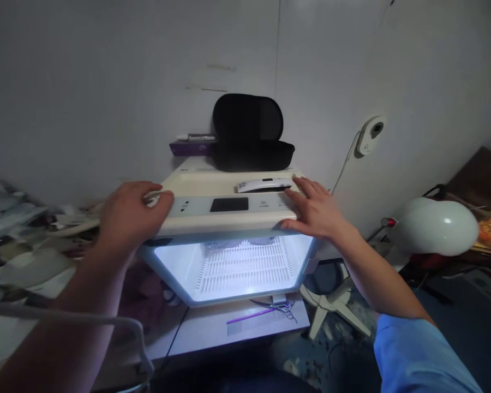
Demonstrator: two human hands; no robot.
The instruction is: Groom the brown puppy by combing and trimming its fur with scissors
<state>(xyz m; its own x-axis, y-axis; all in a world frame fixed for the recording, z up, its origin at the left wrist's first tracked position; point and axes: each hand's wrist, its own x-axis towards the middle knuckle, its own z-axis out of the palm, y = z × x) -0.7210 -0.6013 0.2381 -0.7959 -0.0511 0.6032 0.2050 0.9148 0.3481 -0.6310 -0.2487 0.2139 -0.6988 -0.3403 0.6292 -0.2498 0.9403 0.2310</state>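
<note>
A white box-shaped cabinet (196,221) with a dark display and printed symbols stands in front of me. Its lit inside shows a slotted white tray (245,267). My left hand (135,213) grips the cabinet's top left corner, thumb on the top edge, some fingers hidden behind the side. On the top right corner rests my right hand (317,207), fingers spread and thumb on the front edge. A white hair clipper (264,185) lies in the recessed top, close to my right fingertips. Scissors (284,309) and a purple-backed metal comb (249,322) lie below on the table.
Behind the clipper sits an open black case (251,155), beside a purple box (192,148). A white device (371,136) hangs on the wall. At right are a white rounded object (437,226) and a white stand base (333,305). Clutter (36,262) fills the left.
</note>
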